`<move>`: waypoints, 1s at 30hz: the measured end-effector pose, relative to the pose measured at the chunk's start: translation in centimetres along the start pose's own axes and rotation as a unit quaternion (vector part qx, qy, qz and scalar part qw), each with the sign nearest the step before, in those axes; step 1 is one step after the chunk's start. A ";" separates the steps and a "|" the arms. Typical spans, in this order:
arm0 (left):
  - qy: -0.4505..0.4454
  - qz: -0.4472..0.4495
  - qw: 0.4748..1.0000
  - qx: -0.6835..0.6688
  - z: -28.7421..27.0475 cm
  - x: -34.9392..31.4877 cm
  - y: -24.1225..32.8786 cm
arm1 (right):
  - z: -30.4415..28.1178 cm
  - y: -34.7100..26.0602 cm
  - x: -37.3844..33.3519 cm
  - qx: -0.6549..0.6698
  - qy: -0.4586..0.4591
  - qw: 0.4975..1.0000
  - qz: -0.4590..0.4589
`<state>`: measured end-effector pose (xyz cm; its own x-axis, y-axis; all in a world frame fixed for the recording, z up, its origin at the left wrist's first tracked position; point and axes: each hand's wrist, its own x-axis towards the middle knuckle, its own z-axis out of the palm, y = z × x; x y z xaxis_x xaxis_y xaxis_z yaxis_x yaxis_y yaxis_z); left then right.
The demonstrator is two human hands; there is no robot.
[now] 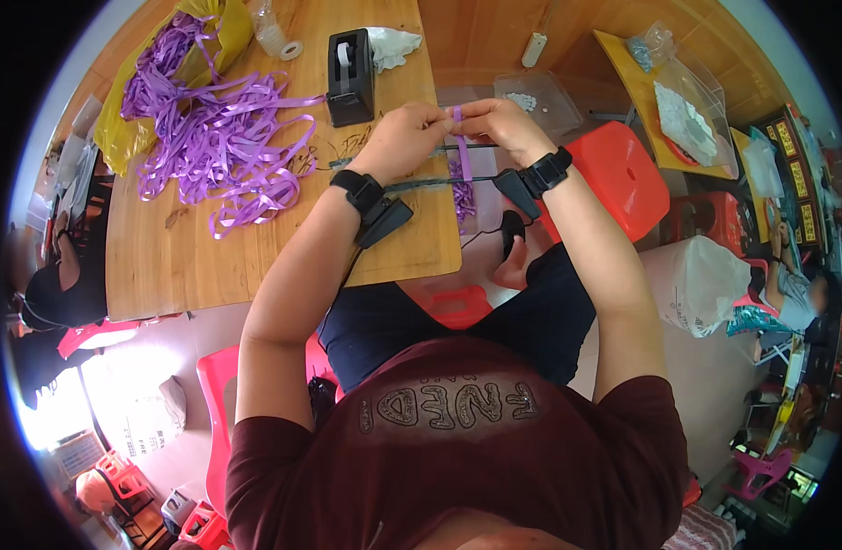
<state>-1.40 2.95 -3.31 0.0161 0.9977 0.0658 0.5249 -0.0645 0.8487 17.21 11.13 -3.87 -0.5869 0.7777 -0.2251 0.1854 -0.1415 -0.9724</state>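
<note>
Just past the table's right edge, my left hand (406, 137) and my right hand (505, 125) meet with fingertips pinched together. Between them is a purple ribbon (464, 158), and its strip hangs down from the fingers. Two thin dark rods (430, 182) cross under my hands, reaching out over the table edge. Lower down, short purple ribbon pieces (464, 194) lie in a clear plastic bin. A black tape dispenser (349, 81) stands on the table beyond my left hand. Left of it spreads a tangled heap of purple ribbon (224, 128).
The heap spills from a yellow plastic bag (126, 137) on the wooden table (283, 261). Crumpled white plastic (393, 48) lies by the dispenser. Right of my right forearm stands a red stool (613, 179). A white sack (700, 284) is farther right; other people sit at both sides.
</note>
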 end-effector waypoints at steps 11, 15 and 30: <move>-0.035 0.146 0.976 0.159 1.3 -0.2 0.1 | -3.5 5.9 -0.6 0.178 -0.041 0.973 0.142; -0.042 0.106 0.977 0.178 1.3 -0.3 0.4 | -0.8 8.9 -3.7 0.258 -0.092 0.961 0.044; -0.049 0.109 0.975 0.188 1.3 0.1 -0.2 | 3.5 9.3 -7.2 0.157 0.008 0.988 -0.011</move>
<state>-0.40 3.06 -4.20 0.2344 0.9593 0.1576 0.7742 -0.2822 0.5665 20.43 2.09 -11.50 -0.5754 0.7916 -0.2057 -0.0811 -0.3054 -0.9488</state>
